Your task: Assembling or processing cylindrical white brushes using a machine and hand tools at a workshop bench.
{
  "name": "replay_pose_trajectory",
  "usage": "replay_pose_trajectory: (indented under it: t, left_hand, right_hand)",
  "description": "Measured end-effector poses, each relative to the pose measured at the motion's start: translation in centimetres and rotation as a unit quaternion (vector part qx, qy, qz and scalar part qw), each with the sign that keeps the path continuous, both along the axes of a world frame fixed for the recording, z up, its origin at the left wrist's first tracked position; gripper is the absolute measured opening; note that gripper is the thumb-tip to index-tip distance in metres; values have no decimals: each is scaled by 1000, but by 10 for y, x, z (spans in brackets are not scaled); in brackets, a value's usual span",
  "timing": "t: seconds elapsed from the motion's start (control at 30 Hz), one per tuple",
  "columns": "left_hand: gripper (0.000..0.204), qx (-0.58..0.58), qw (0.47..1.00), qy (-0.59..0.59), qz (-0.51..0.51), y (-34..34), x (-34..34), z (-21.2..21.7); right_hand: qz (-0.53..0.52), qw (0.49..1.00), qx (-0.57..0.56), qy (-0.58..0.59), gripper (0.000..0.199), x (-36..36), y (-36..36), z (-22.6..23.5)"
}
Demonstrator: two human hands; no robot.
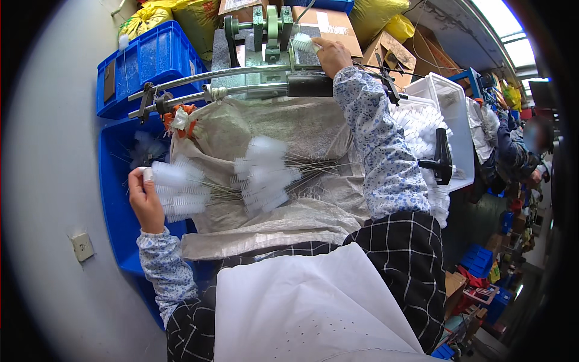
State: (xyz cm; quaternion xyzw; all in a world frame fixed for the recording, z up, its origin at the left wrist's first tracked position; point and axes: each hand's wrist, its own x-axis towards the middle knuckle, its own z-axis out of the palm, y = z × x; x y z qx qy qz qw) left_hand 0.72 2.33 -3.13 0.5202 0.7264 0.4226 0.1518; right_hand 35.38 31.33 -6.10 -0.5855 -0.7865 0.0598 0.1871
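Two heaps of white-bristled wire brushes [265,178] lie across the grey woven cloth over my lap, their thin wire stems pointing inward. At the left heap, my left hand [146,202] is closed, with white coverings on its fingertips. It pinches the outer end of a blurred brush [176,175]. My right hand [333,57] reaches up to the green bench machine [272,27]. Its fingers are closed on another white brush head [303,42], held just right of the machine's wheel. The stem of that brush is hard to make out.
Curved metal rods [241,90] cross in front of the machine. Blue bins [114,199] stand at the left by the wall. To the right are a white tub [461,139] with more brushes and a black-handled lever [443,157]. Cardboard boxes [329,27] crowd the back; a person sits far right.
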Motion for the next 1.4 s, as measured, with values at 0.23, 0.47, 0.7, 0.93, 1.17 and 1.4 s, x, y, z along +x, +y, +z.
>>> replay_pose_trajectory:
  t: [0.23,0.47,0.7,0.93,1.17,1.4]
  left_hand:
    - [29,228,970,33,78,-27,-31,49]
    - [27,297,951,-13,85,-32,-22,63]
    - [27,309,946,-60,81,-28,-18,61]
    - [29,313,942,-95,76,-8,0,58]
    - [28,316,938,-82,117,-16,-1,65]
    - [31,309,943,-100,76,-4,10,60]
  right_hand:
    - [2,1000,-26,-18,30,2,4,1]
    - [3,995,0,-99,36,-1,14,-5]
    - [-129,985,-57,-101,49,18,-11,6]
    - [-81,997,-11,11,36,8,-1,-14]
    - [-78,997,-12,-7,34,-31,-11,-7]
    - [-76,996,-27,-28,20,-86,-22,2]
